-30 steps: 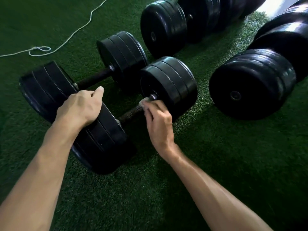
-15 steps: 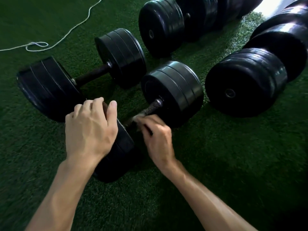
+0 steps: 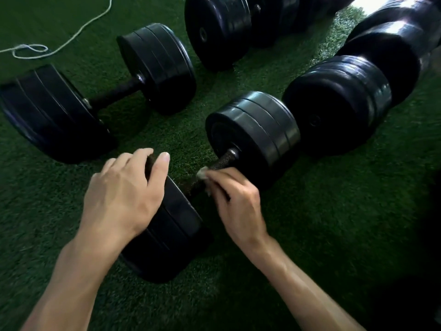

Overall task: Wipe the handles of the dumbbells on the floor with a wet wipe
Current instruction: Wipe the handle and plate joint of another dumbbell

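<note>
A black dumbbell (image 3: 253,137) lies on the green turf in front of me, its knurled handle (image 3: 220,161) running from lower left to upper right. My left hand (image 3: 124,194) rests on top of its near weight (image 3: 171,225), fingers draped over the edge. My right hand (image 3: 233,204) grips a small white wet wipe (image 3: 202,173) and holds it against the middle of the handle. A second dumbbell (image 3: 152,65) with a dark handle (image 3: 119,91) lies beyond, to the left.
More large black dumbbells (image 3: 338,103) lie in rows at the right and at the top (image 3: 217,32). A white cord (image 3: 31,47) with a loop trails across the turf at the upper left. Green turf (image 3: 322,223) covers the floor.
My right hand slid the wipe down the handle from the far weight toward the middle. My left hand shifted on the near weight, fingers now spread over it. The view moved closer.
</note>
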`<action>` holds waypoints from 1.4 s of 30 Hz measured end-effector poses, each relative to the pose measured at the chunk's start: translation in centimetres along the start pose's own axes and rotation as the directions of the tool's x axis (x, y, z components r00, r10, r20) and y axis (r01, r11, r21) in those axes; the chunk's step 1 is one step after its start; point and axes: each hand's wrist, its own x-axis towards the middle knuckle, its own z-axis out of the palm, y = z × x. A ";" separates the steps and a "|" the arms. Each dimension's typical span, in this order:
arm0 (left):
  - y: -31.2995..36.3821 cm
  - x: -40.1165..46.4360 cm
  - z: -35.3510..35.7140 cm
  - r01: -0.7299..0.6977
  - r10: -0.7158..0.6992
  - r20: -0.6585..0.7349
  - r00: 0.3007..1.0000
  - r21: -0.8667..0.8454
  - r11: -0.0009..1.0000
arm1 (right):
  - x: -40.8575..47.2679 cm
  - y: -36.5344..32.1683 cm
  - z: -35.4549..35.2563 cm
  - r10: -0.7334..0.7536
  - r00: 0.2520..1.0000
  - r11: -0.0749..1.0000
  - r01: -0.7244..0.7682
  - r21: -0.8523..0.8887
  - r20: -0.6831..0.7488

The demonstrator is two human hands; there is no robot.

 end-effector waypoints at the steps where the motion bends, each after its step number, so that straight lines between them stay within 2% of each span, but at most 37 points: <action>1: -0.1 -0.4 0.0 -0.029 0.029 -0.048 0.998 -0.005 1.000 | 0.3 0.1 -0.7 0.019 0.999 0.999 -0.021 -0.041 -0.035; 3: -0.2 -0.7 0.2 -0.081 0.075 -0.138 0.988 -0.039 0.996 | 1.0 0.3 -1.7 0.063 0.995 0.987 -0.073 -0.140 -0.078; 5: -0.3 -0.7 0.5 -0.125 0.104 -0.218 0.970 -0.081 0.989 | 1.0 0.1 -2.3 0.069 0.997 0.980 -0.076 -0.185 -0.042; 8: -0.3 -0.9 0.5 -0.145 0.095 -0.292 0.952 -0.156 0.977 | -0.5 -0.6 -2.7 0.050 0.990 0.995 -0.038 -0.092 0.131; 10: -0.1 -1.1 0.6 -0.136 0.070 -0.300 0.951 -0.205 0.969 | -1.3 -0.8 -3.5 0.040 0.987 0.999 -0.036 -0.024 0.155; 12: 0.1 -1.4 1.1 -0.083 0.034 -0.195 0.980 -0.246 0.966 | -1.2 -0.3 -4.5 0.065 0.997 0.995 -0.061 -0.075 0.051; 14: 0.5 -2.0 1.6 0.027 -0.019 0.043 0.999 -0.209 0.978 | -1.0 0.1 -5.0 0.100 0.993 0.975 -0.109 -0.191 -0.058; 16: 1.2 -2.9 2.0 0.082 -0.058 0.171 0.984 -0.134 0.988 | -1.7 -0.2 -5.0 0.104 0.994 0.970 -0.108 -0.218 -0.030; 19: 2.6 -4.5 2.2 0.100 -0.088 0.179 0.980 -0.060 0.993 | -3.6 -1.3 -5.4 0.073 0.983 0.995 -0.061 -0.078 0.166; 20: 3.2 -4.9 2.3 0.101 -0.091 0.174 0.981 -0.049 0.994 | -4.1 -1.4 -5.8 0.063 0.981 0.997 -0.053 -0.057 0.181; 22: 3.6 -5.4 2.5 0.104 -0.097 0.161 0.982 -0.038 0.994 | -4.0 -0.6 -6.7 0.066 0.994 0.992 -0.057 -0.117 0.083; 24: 3.8 -5.5 2.6 0.107 -0.101 0.154 0.983 -0.031 0.994 | -3.4 0.3 -7.2 0.084 0.995 0.963 -0.094 -0.254 -0.050; 25: 3.8 -5.5 2.6 0.106 -0.100 0.152 0.983 -0.033 0.994 | -3.2 0.4 -7.1 0.079 0.995 0.950 -0.093 -0.299 -0.058; 27: 3.9 -5.4 2.5 0.107 -0.099 0.159 0.982 -0.041 0.993 | -3.6 -0.3 -6.4 0.075 0.995 0.965 -0.057 -0.258 0.059; 29: 3.7 -5.0 2.4 0.121 -0.110 0.174 0.979 -0.049 0.991 | -4.0 -1.9 -5.7 0.109 0.966 0.992 -0.091 -0.088 0.235; 31: 3.8 -4.4 2.1 0.131 -0.117 0.207 0.971 -0.056 0.990 | -3.9 -3.2 -5.9 0.187 0.929 0.981 -0.192 -0.017 0.320; 33: 4.1 -4.0 1.7 0.145 -0.126 0.240 0.963 -0.062 0.987 | -2.9 -4.1 -6.8 0.286 0.910 0.956 -0.291 -0.029 0.300; 36: 5.3 -4.2 -0.4 0.144 -0.120 0.292 0.949 -0.060 0.988 | -0.6 -6.9 -9.6 0.464 0.866 0.884 -0.467 -0.032 0.187; 39: 8.0 -5.6 -5.3 0.111 -0.093 0.384 0.919 -0.025 0.994 | 1.5 -11.3 -13.4 0.642 0.751 0.765 -0.640 -0.072 0.154; 42: 11.8 -7.4 -12.4 0.101 -0.076 0.440 0.895 -0.033 0.994 | 4.2 -16.9 -18.4 0.756 0.643 0.654 -0.750 -0.102 0.126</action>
